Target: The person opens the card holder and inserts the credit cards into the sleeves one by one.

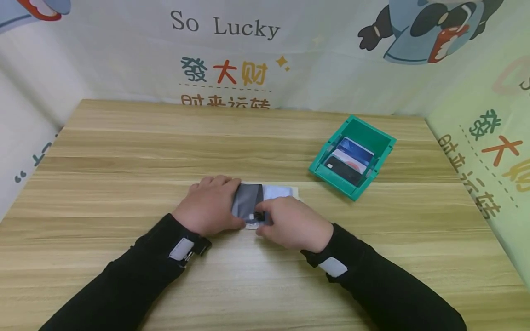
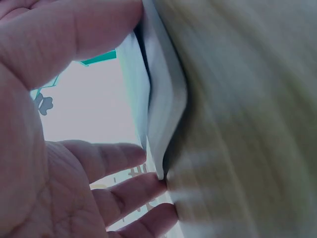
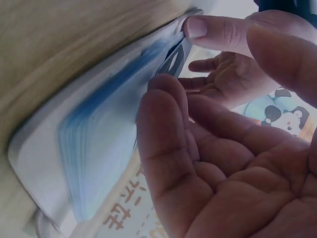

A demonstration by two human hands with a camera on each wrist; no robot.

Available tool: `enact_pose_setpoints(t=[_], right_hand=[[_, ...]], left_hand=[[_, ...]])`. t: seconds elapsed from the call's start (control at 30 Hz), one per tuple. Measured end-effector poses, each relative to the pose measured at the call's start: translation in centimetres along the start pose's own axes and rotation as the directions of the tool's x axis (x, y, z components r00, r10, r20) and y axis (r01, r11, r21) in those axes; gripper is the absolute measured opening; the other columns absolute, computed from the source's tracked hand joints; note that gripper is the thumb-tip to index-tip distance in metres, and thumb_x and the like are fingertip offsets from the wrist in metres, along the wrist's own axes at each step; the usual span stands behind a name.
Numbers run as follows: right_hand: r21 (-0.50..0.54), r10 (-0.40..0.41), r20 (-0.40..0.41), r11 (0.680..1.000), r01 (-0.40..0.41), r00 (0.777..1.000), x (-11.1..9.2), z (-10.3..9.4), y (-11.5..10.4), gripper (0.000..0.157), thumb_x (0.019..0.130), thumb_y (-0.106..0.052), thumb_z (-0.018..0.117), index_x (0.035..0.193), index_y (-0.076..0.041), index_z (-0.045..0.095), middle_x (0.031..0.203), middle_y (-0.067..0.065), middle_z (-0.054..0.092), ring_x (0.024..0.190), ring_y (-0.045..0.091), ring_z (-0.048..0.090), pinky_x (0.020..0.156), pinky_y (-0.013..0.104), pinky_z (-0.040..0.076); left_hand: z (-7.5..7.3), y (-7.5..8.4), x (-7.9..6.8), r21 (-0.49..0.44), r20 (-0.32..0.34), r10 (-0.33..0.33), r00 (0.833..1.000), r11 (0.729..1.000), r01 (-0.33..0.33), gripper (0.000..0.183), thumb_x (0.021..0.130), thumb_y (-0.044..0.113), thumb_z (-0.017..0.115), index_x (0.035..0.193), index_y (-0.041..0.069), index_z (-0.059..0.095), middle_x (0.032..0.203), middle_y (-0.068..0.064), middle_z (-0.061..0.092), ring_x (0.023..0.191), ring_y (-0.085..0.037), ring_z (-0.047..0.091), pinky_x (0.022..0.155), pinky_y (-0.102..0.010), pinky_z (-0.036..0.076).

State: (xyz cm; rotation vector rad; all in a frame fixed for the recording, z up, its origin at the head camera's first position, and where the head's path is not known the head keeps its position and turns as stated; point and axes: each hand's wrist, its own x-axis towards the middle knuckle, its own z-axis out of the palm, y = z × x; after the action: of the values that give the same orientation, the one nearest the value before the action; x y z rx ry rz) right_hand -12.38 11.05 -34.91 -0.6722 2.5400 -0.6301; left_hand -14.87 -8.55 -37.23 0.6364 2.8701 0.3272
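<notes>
A card holder point(image 1: 248, 202) lies on the table, showing a grey cover with a small black fastener and a paler part with clear sleeves. Thick bluish sleeves point(image 3: 94, 148) fan out in the right wrist view. My left hand point(image 1: 213, 204) grips the holder across its left end, thumb on the near edge and fingers at the far edge. Beside the fastener, my right hand point(image 1: 294, 223) has its bent fingertips against the holder. Its thumb stands apart from those fingers in the right wrist view. The right fingertips' contact is partly hidden.
A green open box point(image 1: 352, 191) stands on the right of the wooden table point(image 1: 145, 147), with several cards point(image 1: 349, 161) inside. Printed cloth point(image 1: 323, 87) hangs along the back and sides. Black sleeves cover both forearms.
</notes>
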Motion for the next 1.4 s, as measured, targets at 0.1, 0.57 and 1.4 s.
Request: enact_pose_setpoints(t=[0.1,0.57,1.4], right_hand=[[0.042,0.01,0.007,0.999,-0.01,1.0,-0.1,-0.1,0.0,0.039,0.086,-0.024,0.067,0.121,-0.007,0.06,0.065,-0.003,0.059,0.055,0.009,0.052,0.053,0.028,0.045],[-0.517,-0.192,0.071,0.832,0.201,0.979,-0.5,-0.1,0.8,0.041,0.089,-0.028,0.062,0.129,-0.019,0.058,0.136,-0.002,0.049,0.105,0.023,0.047,0.091,0.037,0.041],[0.221,0.157,-0.054,0.965,-0.142,0.986,0.3,-0.3,0.7,0.05,0.093,-0.02,0.056,0.137,-0.001,0.041,0.116,0.009,0.059,0.092,0.015,0.056,0.076,0.034,0.051]], left_hand=[[-0.1,-0.1,0.0,0.015,0.007,0.004,1.0,1.0,-0.004,0.095,0.066,0.056,0.073,0.14,0.006,0.042,0.135,-0.014,0.045,0.116,-0.037,0.037,0.088,-0.056,0.038],[-0.2,-0.2,0.1,0.031,0.013,0.005,1.0,1.0,-0.005,0.095,0.063,0.062,0.075,0.136,0.007,0.048,0.132,-0.013,0.047,0.114,-0.035,0.039,0.087,-0.056,0.039],[-0.3,0.1,-0.1,0.008,-0.028,0.008,1.0,1.0,-0.008,0.089,0.059,0.058,0.076,0.126,0.004,0.054,0.123,-0.012,0.052,0.103,-0.029,0.044,0.082,-0.053,0.041]])
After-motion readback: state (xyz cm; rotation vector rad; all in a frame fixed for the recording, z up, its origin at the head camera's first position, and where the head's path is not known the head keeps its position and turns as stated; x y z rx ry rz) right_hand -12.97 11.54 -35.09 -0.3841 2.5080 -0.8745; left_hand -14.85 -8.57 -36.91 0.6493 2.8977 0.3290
